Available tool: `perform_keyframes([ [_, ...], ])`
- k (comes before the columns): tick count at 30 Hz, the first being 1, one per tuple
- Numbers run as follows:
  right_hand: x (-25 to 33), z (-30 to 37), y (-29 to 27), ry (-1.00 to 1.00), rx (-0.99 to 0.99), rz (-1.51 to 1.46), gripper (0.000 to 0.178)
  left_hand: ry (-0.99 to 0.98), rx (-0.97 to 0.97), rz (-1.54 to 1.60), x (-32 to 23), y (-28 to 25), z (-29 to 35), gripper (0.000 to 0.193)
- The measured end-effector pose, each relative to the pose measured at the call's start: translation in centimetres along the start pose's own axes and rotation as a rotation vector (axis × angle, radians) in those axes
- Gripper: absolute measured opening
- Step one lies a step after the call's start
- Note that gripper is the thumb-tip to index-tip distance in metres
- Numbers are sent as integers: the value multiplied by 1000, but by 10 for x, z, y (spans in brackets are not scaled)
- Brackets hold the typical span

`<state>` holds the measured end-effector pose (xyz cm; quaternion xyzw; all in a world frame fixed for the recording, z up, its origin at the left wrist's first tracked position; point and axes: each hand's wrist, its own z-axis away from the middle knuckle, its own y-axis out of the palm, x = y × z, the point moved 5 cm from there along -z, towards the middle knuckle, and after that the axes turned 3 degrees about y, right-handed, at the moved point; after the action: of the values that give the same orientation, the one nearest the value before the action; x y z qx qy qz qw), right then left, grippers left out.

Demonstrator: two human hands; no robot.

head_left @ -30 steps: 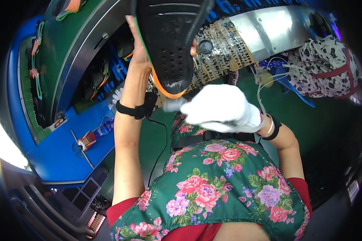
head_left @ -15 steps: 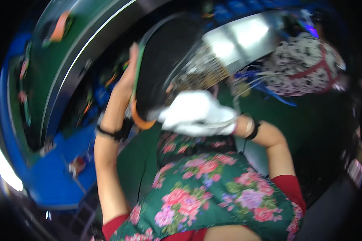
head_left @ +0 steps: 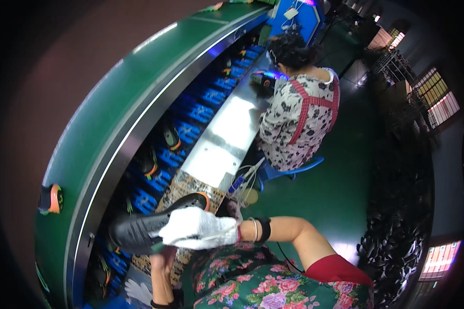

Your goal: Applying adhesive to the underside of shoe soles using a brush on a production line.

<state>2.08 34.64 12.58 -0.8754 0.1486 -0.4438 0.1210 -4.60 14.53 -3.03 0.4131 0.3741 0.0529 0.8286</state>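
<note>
A black shoe (head_left: pixel 139 227) with an orange-edged heel lies sideways in front of me, its rounded toe toward the left. My right hand (head_left: pixel 198 228), in a white knitted glove, is closed over the shoe's middle from the near right side. Below it my bare left hand (head_left: pixel 163 260) comes up against the near side of the shoe and grips it; its fingertips are partly hidden. Under the shoe runs a bench edge with a speckled brown mat (head_left: pixel 181 186).
Left of me curves a green conveyor (head_left: pixel 105 139) carrying a shoe (head_left: pixel 51 199). Along its inner side are blue racks (head_left: pixel 188 133) with several shoes. A metal bench top (head_left: pixel 211 160) leads to a seated co-worker (head_left: pixel 300 110). A white glove (head_left: pixel 138 290) lies at lower left.
My view has swung up and right, showing the co-worker and the conveyor. The shoe has turned from upright to lying sideways, and the gloved hand now covers its middle.
</note>
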Motion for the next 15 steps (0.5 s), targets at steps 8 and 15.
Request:
perform_keyframes([
  [8,33,3,-29,44,-255,51,24,77,182,381,-23,53,19,83],
  [15,37,-5,-38,22,-260,166,27,253,319,278,-1,81,16,98],
])
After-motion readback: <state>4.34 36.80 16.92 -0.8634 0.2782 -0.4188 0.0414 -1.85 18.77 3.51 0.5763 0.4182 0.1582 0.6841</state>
